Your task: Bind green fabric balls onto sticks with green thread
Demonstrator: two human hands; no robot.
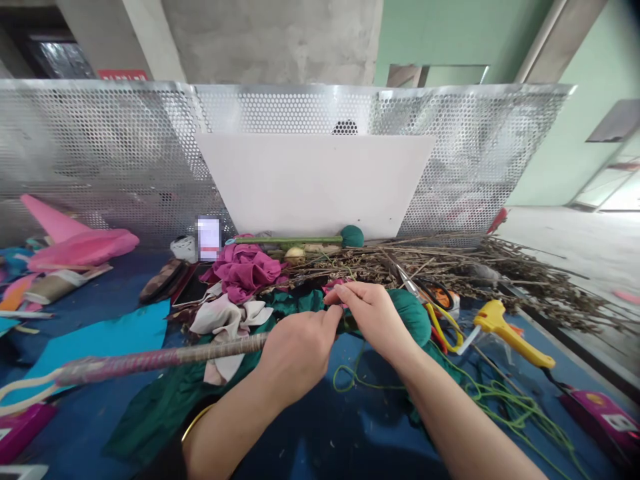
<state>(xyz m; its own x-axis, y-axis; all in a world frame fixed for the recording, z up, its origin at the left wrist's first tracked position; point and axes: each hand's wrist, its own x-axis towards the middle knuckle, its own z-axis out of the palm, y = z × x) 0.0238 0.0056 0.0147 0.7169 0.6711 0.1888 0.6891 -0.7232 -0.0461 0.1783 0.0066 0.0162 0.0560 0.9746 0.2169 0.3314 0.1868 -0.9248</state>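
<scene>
My left hand [299, 352] is closed around a wrapped stick [170, 358], which lies at a slant with its forked, pale end to the left. Pink and grey-brown wrapping covers the stick. My right hand [374, 319] meets the left at the fingertips, its thumb and fingers pinched together; what is between them is hidden. A dark green cloth-covered ball [411, 316] sits just behind the right hand. Whether it joins the stick, I cannot tell. Green string [356, 381] loops below the hands. Dark green cloth [155, 417] spreads under the stick.
Magenta cloth [246, 272] and pale cloth [227, 315] lie left of the hands. Dry branches [530, 277] run along the back right. Scissors [406, 275], a yellow glue gun [505, 331] and a purple box [605, 420] lie right. A white board [320, 187] leans against perforated metal panels.
</scene>
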